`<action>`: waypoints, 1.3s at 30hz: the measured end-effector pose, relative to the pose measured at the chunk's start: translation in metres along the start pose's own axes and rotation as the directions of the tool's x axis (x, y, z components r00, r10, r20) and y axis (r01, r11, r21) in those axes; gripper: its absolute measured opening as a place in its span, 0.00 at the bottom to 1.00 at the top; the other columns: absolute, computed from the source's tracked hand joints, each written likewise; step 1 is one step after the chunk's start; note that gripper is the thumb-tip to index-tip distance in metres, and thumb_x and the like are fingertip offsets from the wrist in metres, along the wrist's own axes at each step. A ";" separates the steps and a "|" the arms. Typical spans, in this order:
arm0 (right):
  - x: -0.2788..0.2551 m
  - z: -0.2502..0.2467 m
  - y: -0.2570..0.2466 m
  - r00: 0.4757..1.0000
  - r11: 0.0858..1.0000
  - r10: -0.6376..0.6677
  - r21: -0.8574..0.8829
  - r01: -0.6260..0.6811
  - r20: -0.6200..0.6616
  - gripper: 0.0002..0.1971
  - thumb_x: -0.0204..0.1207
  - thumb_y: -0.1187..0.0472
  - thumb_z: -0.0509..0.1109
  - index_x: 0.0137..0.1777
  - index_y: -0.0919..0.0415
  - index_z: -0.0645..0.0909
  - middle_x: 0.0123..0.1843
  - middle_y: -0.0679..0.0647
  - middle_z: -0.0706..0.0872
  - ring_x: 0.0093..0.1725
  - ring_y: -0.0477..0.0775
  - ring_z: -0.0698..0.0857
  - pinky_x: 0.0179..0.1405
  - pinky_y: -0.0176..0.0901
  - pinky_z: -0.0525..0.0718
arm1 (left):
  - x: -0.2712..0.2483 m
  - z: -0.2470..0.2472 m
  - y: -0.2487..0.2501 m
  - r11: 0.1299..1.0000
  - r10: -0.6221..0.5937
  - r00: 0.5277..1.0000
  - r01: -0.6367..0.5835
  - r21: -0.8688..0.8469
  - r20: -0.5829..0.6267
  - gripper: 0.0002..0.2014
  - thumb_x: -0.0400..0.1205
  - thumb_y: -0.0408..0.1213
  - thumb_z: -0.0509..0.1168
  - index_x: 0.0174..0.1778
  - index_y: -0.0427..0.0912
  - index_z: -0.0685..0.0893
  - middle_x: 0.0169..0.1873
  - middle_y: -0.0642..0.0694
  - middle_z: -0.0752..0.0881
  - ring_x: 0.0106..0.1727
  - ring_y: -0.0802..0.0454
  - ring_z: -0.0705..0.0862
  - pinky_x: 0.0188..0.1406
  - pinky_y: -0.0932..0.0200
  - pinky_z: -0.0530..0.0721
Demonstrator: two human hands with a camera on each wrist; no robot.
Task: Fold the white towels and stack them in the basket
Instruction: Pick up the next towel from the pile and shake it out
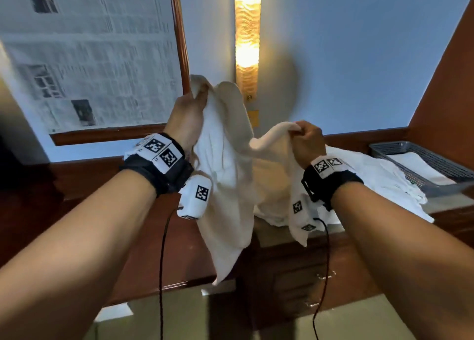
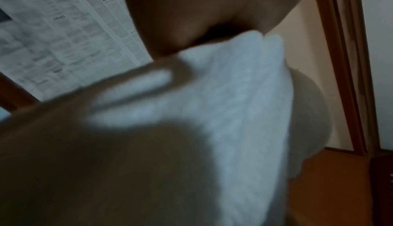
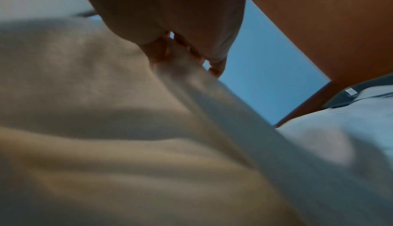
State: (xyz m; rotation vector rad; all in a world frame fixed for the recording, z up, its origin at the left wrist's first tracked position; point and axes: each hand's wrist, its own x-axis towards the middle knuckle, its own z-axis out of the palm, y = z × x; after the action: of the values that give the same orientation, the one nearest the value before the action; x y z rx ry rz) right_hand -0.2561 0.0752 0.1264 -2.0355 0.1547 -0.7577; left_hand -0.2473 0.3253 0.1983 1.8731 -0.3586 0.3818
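Observation:
I hold a white towel [image 1: 225, 175] up in the air in front of the wall. My left hand [image 1: 188, 114] grips one upper edge of it, high and to the left. Lower and to the right, my right hand [image 1: 306, 137] grips another bunched edge. The cloth sags between the two hands and hangs down past the counter edge. In the left wrist view the towel [image 2: 234, 112] fills the middle under the hand [image 2: 191, 19]. In the right wrist view fingers [image 3: 180, 48] pinch the towel [image 3: 127, 128]. A grey mesh basket [image 1: 400, 149] with a folded white towel [image 1: 420, 166] inside stands at the far right.
More white towels [image 1: 372, 183] lie in a loose pile on the counter [image 1: 272, 237] beside the basket. A lit wall lamp [image 1: 246, 39] hangs behind the towel. Newspaper covers a framed window [image 1: 89, 57] at the left. A brown wooden cabinet [image 1: 282, 283] stands below.

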 end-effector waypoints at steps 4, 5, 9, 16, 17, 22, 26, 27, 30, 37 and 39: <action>-0.025 0.033 -0.083 0.947 0.952 -0.304 0.072 0.298 0.105 0.09 0.75 0.72 0.65 0.44 0.69 0.88 0.40 0.58 0.86 0.42 0.49 0.80 0.41 0.41 0.75 | -0.035 -0.020 -0.001 1.000 0.024 0.995 -0.023 -0.008 0.092 0.25 0.92 0.53 0.49 0.45 0.38 0.82 0.40 0.41 0.87 0.38 0.58 0.86 0.38 0.67 0.80; -0.032 0.039 -0.098 0.926 0.939 -0.343 0.048 0.340 0.161 0.07 0.74 0.69 0.66 0.40 0.71 0.86 0.35 0.56 0.82 0.39 0.47 0.76 0.37 0.42 0.72 | -0.044 -0.023 -0.002 0.998 0.013 0.994 -0.006 -0.060 0.110 0.26 0.92 0.53 0.50 0.48 0.36 0.83 0.42 0.40 0.88 0.42 0.53 0.87 0.43 0.64 0.83; -0.056 0.050 -0.126 0.894 0.908 -0.383 -0.081 0.410 0.231 0.15 0.74 0.68 0.68 0.26 0.63 0.73 0.28 0.56 0.69 0.33 0.47 0.65 0.31 0.46 0.62 | -0.068 -0.037 -0.007 0.980 -0.071 0.987 0.095 -0.173 0.144 0.21 0.92 0.50 0.52 0.49 0.38 0.82 0.40 0.40 0.86 0.40 0.54 0.87 0.37 0.67 0.82; -0.127 0.067 -0.114 0.826 0.882 -0.375 -0.112 0.458 0.420 0.08 0.77 0.61 0.71 0.39 0.62 0.78 0.34 0.53 0.80 0.34 0.52 0.75 0.37 0.45 0.72 | -0.079 -0.089 -0.017 0.997 -0.078 0.993 0.080 -0.022 0.088 0.19 0.92 0.52 0.52 0.50 0.46 0.83 0.39 0.53 0.86 0.40 0.63 0.84 0.31 0.76 0.78; -0.133 0.072 -0.104 0.832 0.881 -0.330 -0.172 0.441 0.445 0.07 0.78 0.59 0.72 0.42 0.62 0.81 0.37 0.55 0.84 0.38 0.56 0.79 0.40 0.47 0.75 | -0.081 -0.097 -0.016 0.997 -0.071 0.995 0.071 0.001 0.068 0.18 0.92 0.53 0.52 0.50 0.47 0.83 0.38 0.55 0.85 0.39 0.64 0.84 0.29 0.77 0.77; -0.158 0.093 -0.040 0.863 0.900 -0.002 -0.375 0.222 0.505 0.12 0.82 0.56 0.71 0.52 0.66 0.89 0.45 0.61 0.87 0.44 0.59 0.83 0.44 0.44 0.76 | -0.086 -0.145 -0.026 0.992 -0.037 0.999 0.041 0.119 -0.036 0.23 0.92 0.56 0.49 0.51 0.42 0.81 0.39 0.43 0.84 0.38 0.48 0.81 0.34 0.58 0.74; -0.162 0.104 -0.016 0.894 0.972 0.084 -0.233 0.023 0.440 0.06 0.81 0.63 0.72 0.48 0.61 0.91 0.43 0.58 0.88 0.43 0.58 0.84 0.41 0.46 0.80 | -0.093 -0.177 -0.045 0.987 -0.112 0.986 0.124 0.099 -0.121 0.23 0.91 0.56 0.52 0.36 0.44 0.73 0.29 0.43 0.72 0.30 0.50 0.71 0.27 0.57 0.65; -0.158 0.109 -0.022 0.915 0.988 0.047 -0.151 0.016 0.401 0.06 0.80 0.64 0.72 0.44 0.59 0.90 0.40 0.58 0.89 0.40 0.55 0.83 0.39 0.46 0.81 | -0.096 -0.181 -0.051 0.984 -0.131 0.985 0.143 0.105 -0.113 0.23 0.91 0.56 0.53 0.35 0.45 0.71 0.28 0.43 0.70 0.29 0.50 0.69 0.27 0.57 0.64; -0.147 0.125 -0.075 0.907 0.979 -0.204 0.063 0.195 0.369 0.12 0.77 0.72 0.69 0.45 0.55 0.90 0.40 0.49 0.88 0.38 0.41 0.83 0.41 0.32 0.80 | -0.108 -0.175 -0.063 0.981 -0.183 0.983 0.184 0.057 -0.018 0.20 0.91 0.55 0.54 0.46 0.42 0.78 0.38 0.40 0.76 0.38 0.48 0.75 0.35 0.59 0.70; -0.117 0.133 -0.166 0.788 0.871 -0.463 0.041 0.490 0.406 0.17 0.78 0.60 0.68 0.31 0.71 0.78 0.27 0.66 0.76 0.30 0.49 0.69 0.30 0.50 0.73 | -0.112 -0.147 -0.065 0.975 -0.194 0.981 0.195 -0.108 0.021 0.29 0.84 0.65 0.58 0.41 0.37 0.79 0.35 0.40 0.77 0.35 0.46 0.76 0.38 0.53 0.72; -0.118 0.120 -0.161 0.759 0.864 -0.451 0.015 0.504 0.470 0.19 0.79 0.55 0.72 0.29 0.64 0.76 0.25 0.53 0.72 0.27 0.46 0.69 0.28 0.41 0.68 | -0.103 -0.151 -0.062 0.986 -0.146 0.989 0.144 -0.084 -0.028 0.29 0.86 0.63 0.57 0.38 0.38 0.79 0.32 0.39 0.77 0.34 0.48 0.77 0.38 0.52 0.72</action>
State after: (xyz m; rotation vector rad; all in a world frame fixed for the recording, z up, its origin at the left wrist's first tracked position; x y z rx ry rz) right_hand -0.3119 0.2994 0.1572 -2.3354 -0.6404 -0.5464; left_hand -0.3265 0.4943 0.1492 1.7979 -0.2099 0.2959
